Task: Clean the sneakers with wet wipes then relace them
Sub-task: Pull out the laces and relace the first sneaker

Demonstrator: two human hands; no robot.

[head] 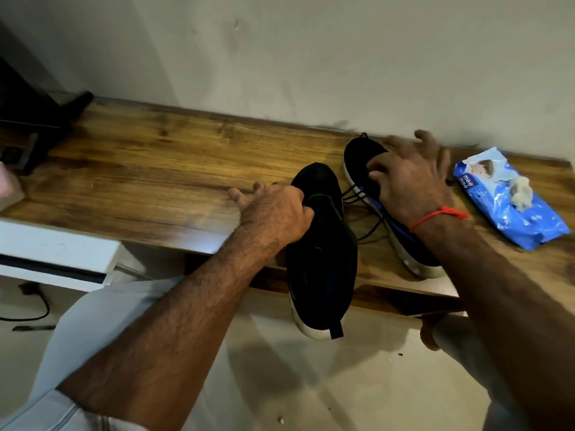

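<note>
- The left hand [273, 213] grips the near sneaker [320, 250] at its collar, thumb curled into the opening; that shoe hangs heel-first over the edge of the surface [140, 169].
- The right hand [410, 185] rests on the far sneaker [364, 163], which lies on the surface. Its fingers are spread, a couple dipping into the opening, and I cannot tell whether it truly grips.
- Loose black laces [361, 197] trail between the two shoes.
- The wipes pack [510, 203] lies just beside the right hand, a crumpled wipe [521, 191] poking from its top.
- To my eye this is still positioning: both shoes look best set flat and fully on the surface, soles down, before a wipe is pulled.
- Keep the laces out from under the soles, or they may snag.
</note>
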